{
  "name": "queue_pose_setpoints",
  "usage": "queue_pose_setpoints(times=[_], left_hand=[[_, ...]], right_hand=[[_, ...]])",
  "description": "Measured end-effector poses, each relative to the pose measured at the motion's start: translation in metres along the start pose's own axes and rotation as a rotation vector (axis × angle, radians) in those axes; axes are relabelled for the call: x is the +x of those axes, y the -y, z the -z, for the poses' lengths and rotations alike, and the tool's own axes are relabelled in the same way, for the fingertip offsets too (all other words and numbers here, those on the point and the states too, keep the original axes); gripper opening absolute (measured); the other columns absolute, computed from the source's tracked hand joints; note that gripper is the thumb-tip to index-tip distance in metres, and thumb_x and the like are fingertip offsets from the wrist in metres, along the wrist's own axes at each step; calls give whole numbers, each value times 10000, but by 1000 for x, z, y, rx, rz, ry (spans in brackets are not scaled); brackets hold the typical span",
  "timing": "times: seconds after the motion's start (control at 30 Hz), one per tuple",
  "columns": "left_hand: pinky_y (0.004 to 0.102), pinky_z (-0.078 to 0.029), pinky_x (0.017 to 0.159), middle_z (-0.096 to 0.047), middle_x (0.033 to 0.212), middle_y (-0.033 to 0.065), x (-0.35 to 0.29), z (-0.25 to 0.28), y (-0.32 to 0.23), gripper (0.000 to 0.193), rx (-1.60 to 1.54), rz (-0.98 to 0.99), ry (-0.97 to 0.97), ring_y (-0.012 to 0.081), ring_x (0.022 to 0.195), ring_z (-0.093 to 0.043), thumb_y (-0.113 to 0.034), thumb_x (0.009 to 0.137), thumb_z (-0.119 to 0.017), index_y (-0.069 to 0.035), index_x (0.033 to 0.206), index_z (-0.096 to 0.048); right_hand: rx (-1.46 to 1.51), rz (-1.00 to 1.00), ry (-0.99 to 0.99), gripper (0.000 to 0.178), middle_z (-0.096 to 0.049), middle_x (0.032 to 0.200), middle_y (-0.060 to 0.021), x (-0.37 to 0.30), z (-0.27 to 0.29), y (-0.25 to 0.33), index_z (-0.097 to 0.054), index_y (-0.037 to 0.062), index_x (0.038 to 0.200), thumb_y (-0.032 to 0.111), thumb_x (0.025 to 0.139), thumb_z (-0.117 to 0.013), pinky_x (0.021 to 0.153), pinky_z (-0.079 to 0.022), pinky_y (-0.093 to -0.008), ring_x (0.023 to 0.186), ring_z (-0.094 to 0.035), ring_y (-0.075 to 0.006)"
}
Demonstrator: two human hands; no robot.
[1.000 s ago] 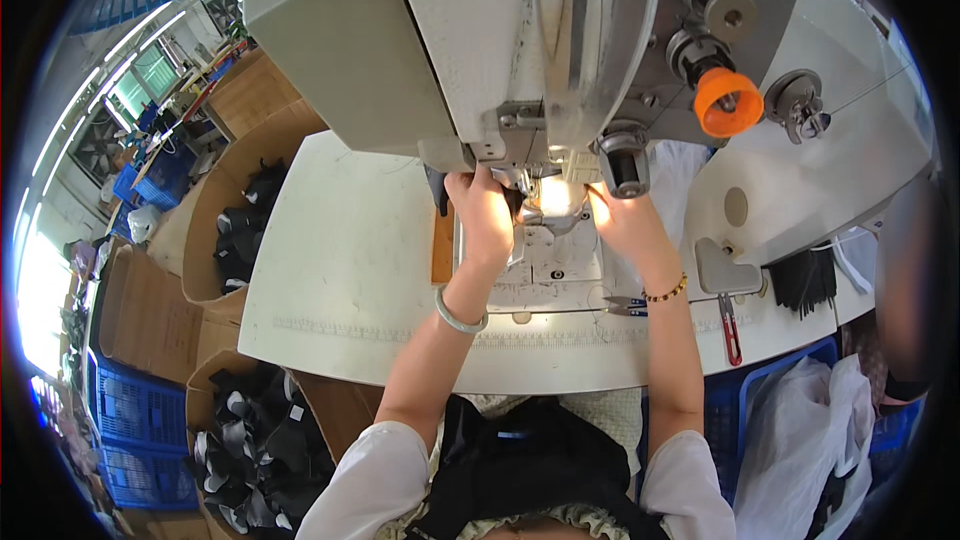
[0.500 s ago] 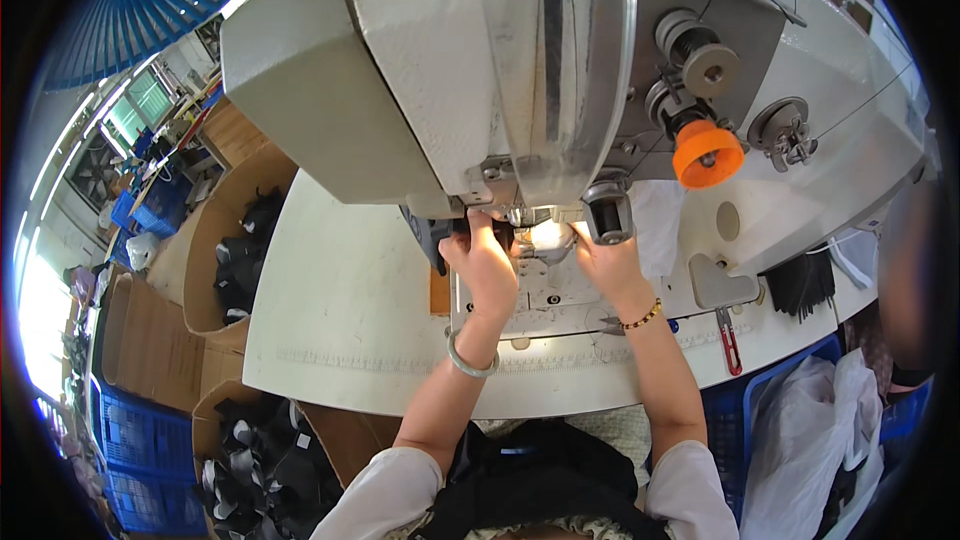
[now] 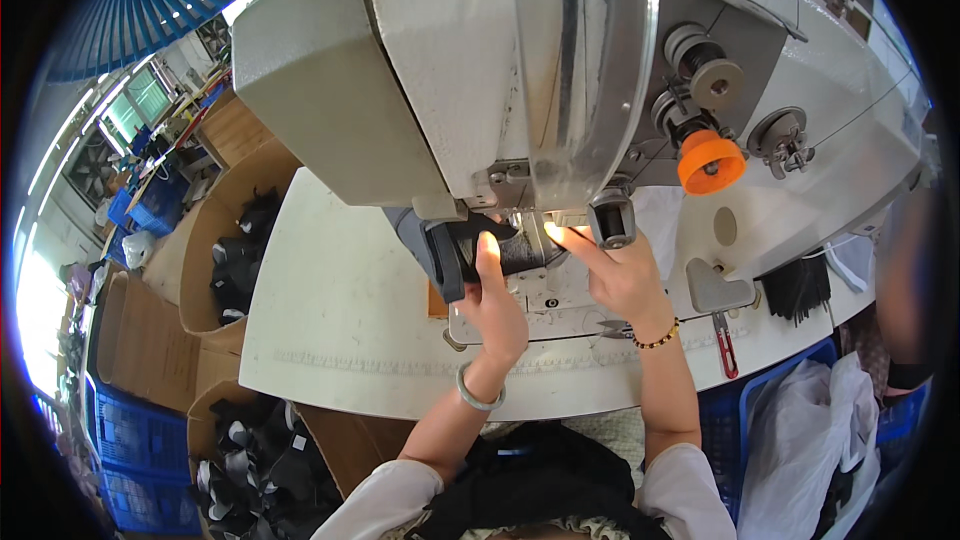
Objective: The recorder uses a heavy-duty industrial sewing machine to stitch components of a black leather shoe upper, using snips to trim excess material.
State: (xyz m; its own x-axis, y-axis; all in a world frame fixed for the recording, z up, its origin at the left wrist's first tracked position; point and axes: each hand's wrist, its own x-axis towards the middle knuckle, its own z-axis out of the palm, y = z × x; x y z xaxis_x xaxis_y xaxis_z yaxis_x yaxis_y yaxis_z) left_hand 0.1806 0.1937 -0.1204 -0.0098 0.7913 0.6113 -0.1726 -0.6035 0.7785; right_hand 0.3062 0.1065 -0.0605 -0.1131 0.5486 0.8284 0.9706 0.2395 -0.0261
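My left hand (image 3: 492, 305) is closed on a black and dark grey shoe upper (image 3: 510, 248), its thumb lying on top. The piece lies under the head of a sewing machine (image 3: 440, 70), its grey padded edge sticking out to the left. My right hand (image 3: 625, 280) is at the piece's right end, index finger stretched out toward the lit needle area. Its other fingers are partly hidden behind the machine's dark roller-like part (image 3: 612, 218). Whether that fingertip presses on the upper or only lies beside it is hard to see.
The white table (image 3: 330, 280) has a ruler printed along its front. Near my right wrist lie small snips (image 3: 613, 329) and a red-handled tool (image 3: 726, 345). Black strips (image 3: 797, 290) lie farther right. Cardboard boxes (image 3: 200, 320) of dark pieces stand left; a blue crate (image 3: 740, 410) stands right.
My left hand has drawn back toward me, and more of the shoe upper shows beside it. My right hand has shifted slightly right, its index finger now stretched out.
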Motion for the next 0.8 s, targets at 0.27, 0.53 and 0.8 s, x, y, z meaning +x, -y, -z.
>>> queue_pose_setpoints(times=[0.27, 0.53, 0.8], left_hand=[[245, -368, 669, -451, 902, 60, -20, 0, -9, 510, 75, 333, 82, 152, 772, -411, 120, 788, -480, -47, 1267, -430], [400, -241, 979, -480, 1244, 87, -10, 6, -3, 503, 164, 187, 284, 202, 1076, -482, 107, 818, -392, -53, 1296, -386], [304, -350, 918, -536, 1124, 62, -7, 3, -11, 394, 354, -21, 215, 138, 988, -499, 3, 888, -456, -53, 1278, -436]], right_hand=[[47, 55, 27, 214, -533, 908, -52, -10, 1, -7, -600, 27, 782, 12, 569, -600, 685, -480, -323, 842, -513, -237], [-5, 115, -15, 199, -543, 916, -47, -6, 2, -7, -589, 12, 777, 10, 577, -592, 674, -472, -314, 809, -502, -225], [39, 90, -2, 230, -545, 932, -60, -5, 1, -5, -589, -1, 798, -3, 569, -583, 676, -478, -315, 840, -524, -231]])
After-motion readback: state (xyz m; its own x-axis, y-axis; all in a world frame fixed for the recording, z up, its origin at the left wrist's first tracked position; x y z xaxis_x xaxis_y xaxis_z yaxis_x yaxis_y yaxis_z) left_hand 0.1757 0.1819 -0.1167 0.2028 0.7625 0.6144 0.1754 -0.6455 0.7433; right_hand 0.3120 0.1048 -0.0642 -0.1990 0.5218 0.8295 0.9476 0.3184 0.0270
